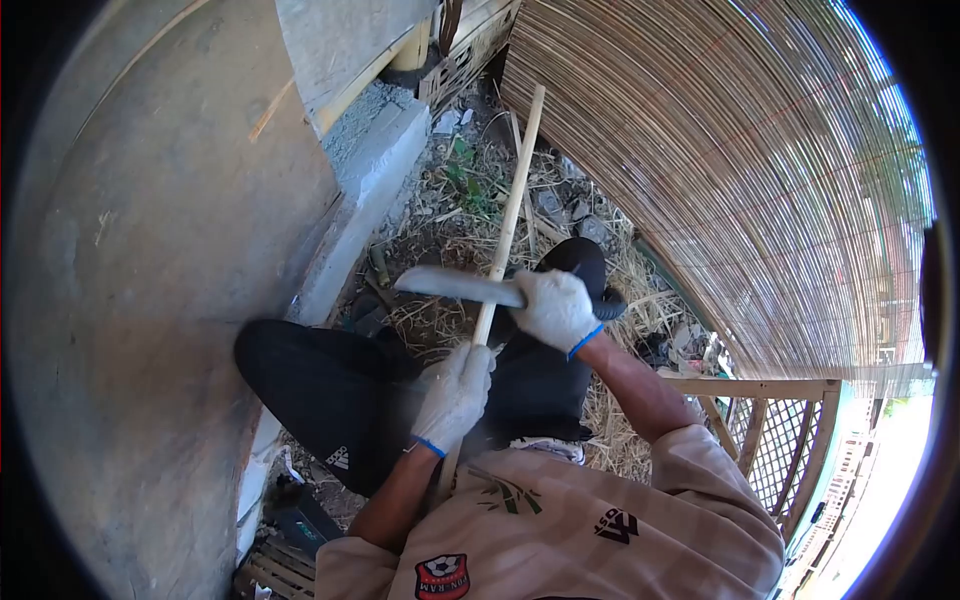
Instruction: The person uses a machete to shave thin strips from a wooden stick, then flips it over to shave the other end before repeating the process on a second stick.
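A long pale stick (517, 190), probably stripped bamboo or wood, slants from my lap up toward the fence. My left hand (455, 395), in a white work glove with a blue cuff, is wrapped around its lower part. My right hand (558, 308), gloved the same way, grips a machete (447, 284) whose dark handle end (610, 303) sticks out on the right. The broad blade points left and lies across the stick just above my left hand. Slight blur shows on the blade.
A large worn board (180, 300) stands on my left beside a concrete ledge (365, 190). A slatted reed screen (730, 170) leans along the right. Straw, stones and a small green plant (460, 170) cover the ground ahead. A wooden lattice frame (770, 430) is behind my right elbow.
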A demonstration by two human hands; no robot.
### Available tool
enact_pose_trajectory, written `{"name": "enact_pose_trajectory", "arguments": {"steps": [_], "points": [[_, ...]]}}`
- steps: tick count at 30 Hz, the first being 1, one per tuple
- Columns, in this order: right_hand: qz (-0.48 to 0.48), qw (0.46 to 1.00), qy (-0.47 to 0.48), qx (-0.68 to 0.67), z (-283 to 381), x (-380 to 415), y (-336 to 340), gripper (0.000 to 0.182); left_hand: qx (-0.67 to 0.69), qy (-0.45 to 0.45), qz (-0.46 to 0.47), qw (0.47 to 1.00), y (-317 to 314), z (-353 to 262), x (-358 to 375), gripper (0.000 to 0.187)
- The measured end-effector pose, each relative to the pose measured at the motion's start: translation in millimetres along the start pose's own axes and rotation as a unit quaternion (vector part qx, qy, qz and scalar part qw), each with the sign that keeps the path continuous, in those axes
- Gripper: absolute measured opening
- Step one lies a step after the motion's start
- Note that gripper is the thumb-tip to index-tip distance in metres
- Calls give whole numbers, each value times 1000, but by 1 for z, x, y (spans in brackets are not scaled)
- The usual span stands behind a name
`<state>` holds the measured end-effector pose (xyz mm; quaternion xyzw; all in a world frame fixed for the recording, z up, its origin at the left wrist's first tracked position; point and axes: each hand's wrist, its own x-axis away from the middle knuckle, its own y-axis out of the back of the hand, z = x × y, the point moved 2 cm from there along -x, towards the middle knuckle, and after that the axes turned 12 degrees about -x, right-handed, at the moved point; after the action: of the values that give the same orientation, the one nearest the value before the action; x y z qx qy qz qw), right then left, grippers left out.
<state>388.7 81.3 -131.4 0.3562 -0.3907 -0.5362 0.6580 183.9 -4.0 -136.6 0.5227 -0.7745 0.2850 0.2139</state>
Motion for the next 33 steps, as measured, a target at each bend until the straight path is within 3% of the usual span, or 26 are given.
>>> {"name": "enact_pose_trajectory", "arguments": {"steps": [4,6,8,10,12,15,16,18,21,22,26,28,30,33], "points": [[-23,998,-55,19,-26,-20,11,22,-2,12,16,1000,-3,9,2,28],[12,1000,16,-11,-14,-1,11,21,3,6,27,1000,-3,5,-1,31],[68,997,27,5,-1,10,9,20,-8,12,33,999,-3,1,-3,30],[-52,999,13,11,-17,-6,3,20,-14,0,23,1000,-3,4,-5,28],[-53,996,-67,2,-32,-23,9,22,-27,-3,12,1000,-2,9,3,25],[-1,1000,13,5,-13,-3,3,17,-8,-2,23,1000,-5,3,2,25],[58,998,14,18,-8,3,5,19,-1,11,22,1000,-5,4,2,25],[23,999,7,22,-20,-6,1,18,8,26,23,999,-4,0,1,25],[-102,989,-111,-8,-46,-35,17,23,-33,23,21,999,-1,-6,12,25],[-106,989,-106,-10,-41,-36,22,23,-13,31,34,999,-1,-1,14,26],[40,999,-19,10,-18,-8,23,18,-15,26,27,999,-4,3,9,26],[-62,998,-15,25,-35,-17,18,19,-25,17,22,999,-4,0,10,26],[-58,996,-63,10,-44,-33,26,23,-45,10,11,999,0,2,18,25],[-14,998,-53,-4,-21,-15,26,23,-40,27,15,999,-1,1,15,25]]}}
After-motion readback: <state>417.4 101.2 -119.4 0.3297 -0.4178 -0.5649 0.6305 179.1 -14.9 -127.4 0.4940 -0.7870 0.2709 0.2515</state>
